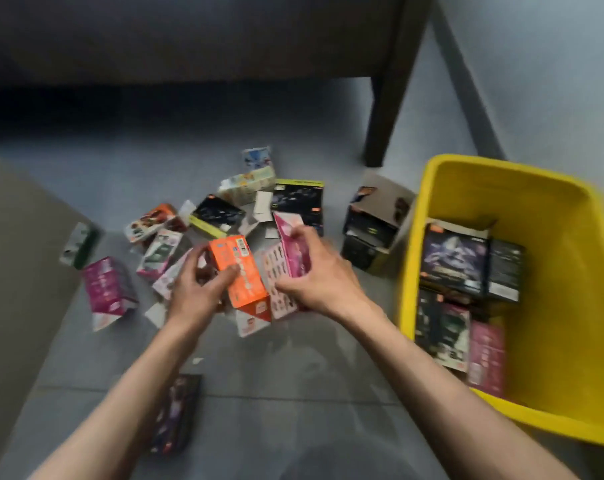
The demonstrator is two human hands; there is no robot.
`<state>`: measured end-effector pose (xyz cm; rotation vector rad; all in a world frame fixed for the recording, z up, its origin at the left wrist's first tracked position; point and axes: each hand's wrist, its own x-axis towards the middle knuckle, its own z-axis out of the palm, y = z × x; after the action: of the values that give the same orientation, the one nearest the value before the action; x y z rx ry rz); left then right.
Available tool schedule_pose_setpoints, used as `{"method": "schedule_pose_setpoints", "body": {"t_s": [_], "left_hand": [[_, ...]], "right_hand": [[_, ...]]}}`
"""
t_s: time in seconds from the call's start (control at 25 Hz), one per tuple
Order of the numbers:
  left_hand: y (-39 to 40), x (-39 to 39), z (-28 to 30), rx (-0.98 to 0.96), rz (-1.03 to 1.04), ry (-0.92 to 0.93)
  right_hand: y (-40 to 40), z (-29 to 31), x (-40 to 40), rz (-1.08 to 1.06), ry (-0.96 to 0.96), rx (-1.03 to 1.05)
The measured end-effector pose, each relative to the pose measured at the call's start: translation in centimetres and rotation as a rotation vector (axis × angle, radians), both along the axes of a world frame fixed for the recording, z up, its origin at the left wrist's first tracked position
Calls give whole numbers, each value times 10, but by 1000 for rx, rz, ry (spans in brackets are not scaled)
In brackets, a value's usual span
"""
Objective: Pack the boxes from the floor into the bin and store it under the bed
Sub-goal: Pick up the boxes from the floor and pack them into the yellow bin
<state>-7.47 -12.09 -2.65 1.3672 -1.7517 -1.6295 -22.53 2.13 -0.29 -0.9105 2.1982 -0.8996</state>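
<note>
I am crouched over the scatter of boxes on the floor (293,358), both hands down in the middle of the pile. My left hand (193,289) has its fingers closed around the orange box (240,271), thumb on the near face, and my right hand (319,275) is clamped on the pink box (291,247) just beside it, which stands tilted on edge. The two hands are close together but not touching. The yellow bin (442,237) sits to my right, partly filled: dark boxes and a pink one already lie flat along its near side, with bare yellow bottom beyond them.

To do this step well, I judge I should lift both boxes together, since each hand already has one, and swing them right over the bin's near wall rather than toss them. The orange box has an open flap at its lower end, so I would keep that end pinched shut or turned up, or whatever is inside may slide out. I would lay them flat against the ones already packed, long sides aligned, to save room; many boxes are still out here, including the open black carton (373,230) next to the bin and the dark box (176,414) near my left forearm. The bed (189,39) stands just beyond the pile, its leg (387,109) close to the bin, so the bin must stay low enough to slide under.
</note>
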Motion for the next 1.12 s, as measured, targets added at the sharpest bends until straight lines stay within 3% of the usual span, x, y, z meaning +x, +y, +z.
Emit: {"method": "schedule_pose_setpoints", "body": {"t_s": [0.16,0.28,0.44,0.56,0.64,0.72,0.84,0.88,0.92,1.0,1.04,1.12], "left_hand": [[59,-80,63,-59,-326,195],[110,-141,102,-26,-534,331],[203,-202,91,-159,-979,46],[246,-216,55,-244,-992,-159],[249,-215,33,-407,-999,-360],[253,-204,18,-528,-1084,-479],[270,-192,11,-698,-1195,-429],[271,-191,17,-651,-1130,-321],[269,-192,25,-471,-1039,-177],[264,-197,40,49,-959,60],[264,-197,45,165,-1005,91],[267,-192,47,133,-1047,74]], "right_hand": [[91,60,-56,-193,-212,-347],[190,85,-94,-460,-167,-370],[279,73,-111,-651,-225,-267],[312,57,-106,-656,-254,-212],[320,48,-106,-674,-95,-124],[318,42,-108,-608,172,113],[309,40,-106,-518,338,239],[307,38,-103,-512,316,196],[305,36,-100,-509,280,136],[299,29,-98,-488,220,49],[296,24,-96,-471,207,39],[288,19,-93,-426,172,3]]}}
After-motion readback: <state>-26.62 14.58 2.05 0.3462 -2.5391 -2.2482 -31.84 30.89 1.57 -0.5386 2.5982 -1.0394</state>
